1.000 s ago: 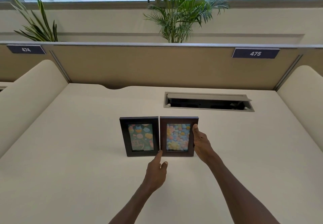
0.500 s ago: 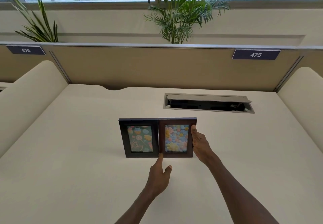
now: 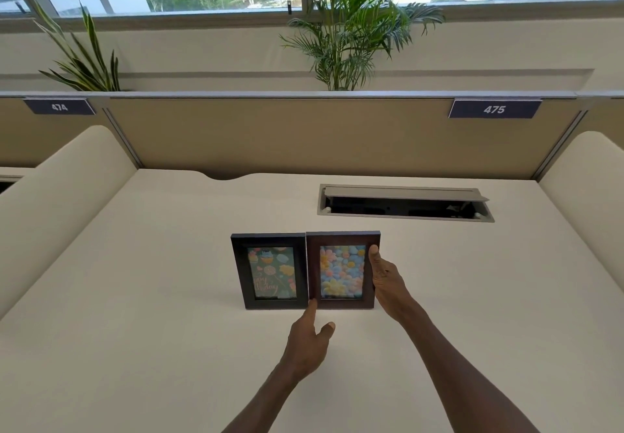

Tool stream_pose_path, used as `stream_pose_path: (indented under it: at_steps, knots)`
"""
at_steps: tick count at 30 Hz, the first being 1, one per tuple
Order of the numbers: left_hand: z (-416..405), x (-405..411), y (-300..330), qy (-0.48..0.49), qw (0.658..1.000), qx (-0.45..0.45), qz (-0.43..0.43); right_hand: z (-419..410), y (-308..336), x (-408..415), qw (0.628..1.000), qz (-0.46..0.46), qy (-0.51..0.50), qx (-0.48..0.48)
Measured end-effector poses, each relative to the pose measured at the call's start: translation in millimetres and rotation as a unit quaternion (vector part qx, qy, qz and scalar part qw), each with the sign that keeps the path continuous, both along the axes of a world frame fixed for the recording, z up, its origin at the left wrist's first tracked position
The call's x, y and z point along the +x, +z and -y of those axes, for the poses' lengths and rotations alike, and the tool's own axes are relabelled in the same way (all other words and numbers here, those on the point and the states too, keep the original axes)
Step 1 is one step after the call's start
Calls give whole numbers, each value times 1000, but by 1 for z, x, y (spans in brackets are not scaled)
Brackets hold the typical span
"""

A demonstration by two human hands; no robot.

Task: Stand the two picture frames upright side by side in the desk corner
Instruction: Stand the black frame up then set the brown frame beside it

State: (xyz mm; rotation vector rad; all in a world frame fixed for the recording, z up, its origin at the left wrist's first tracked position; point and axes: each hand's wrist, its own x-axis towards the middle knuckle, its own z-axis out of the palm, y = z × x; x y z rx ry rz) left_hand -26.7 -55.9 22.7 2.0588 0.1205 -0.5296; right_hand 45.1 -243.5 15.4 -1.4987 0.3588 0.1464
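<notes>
Two picture frames stand upright side by side in the middle of the cream desk [image 3: 135, 297]. The black frame [image 3: 270, 272] on the left shows a green birthday card. The brown frame [image 3: 341, 269] on the right shows pastel flowers, and its left edge touches the black one. My right hand [image 3: 386, 280] grips the brown frame's right edge, thumb on its front. My left hand [image 3: 309, 341] is below the frames with its index fingertip touching the bottom where the two meet; it holds nothing.
A cable box [image 3: 405, 202] with its lid raised is sunk into the desk behind the frames. Tan partition panels [image 3: 287, 135] close the back, with curved cream dividers on the left [image 3: 60, 203] and right [image 3: 587, 189]. Plants stand behind the partition.
The small gap between the frames has closed: the brown frame shifted left against the black one. My left hand stayed at the bottom seam, dipping slightly and returning.
</notes>
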Motion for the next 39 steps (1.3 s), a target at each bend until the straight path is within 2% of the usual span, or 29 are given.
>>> stream_pose_path:
  at_steps: [19, 21, 24, 30, 36, 39]
  knots:
    - [-14, -6, -7, 40, 999, -12, 16, 7, 10, -18, 999, 4, 32, -28]
    - [-21, -7, -7, 50, 998, -10, 32, 6, 13, -21, 999, 3, 12, -45]
    - [-33, -7, -7, 77, 996, -10, 51, 9, 8, -25, 995, -12, -72, -72]
    - [-60, 0, 0, 147, 981, -15, 126, 3, 4, -48, 970, -19, -196, -140]
    - [-85, 15, 18, 216, 952, -32, 215, -16, 0, -76, 949, -15, -247, -197]
    - [-95, 23, 25, 241, 936, -34, 254, -29, 4, -90, 947, 10, -227, -226]
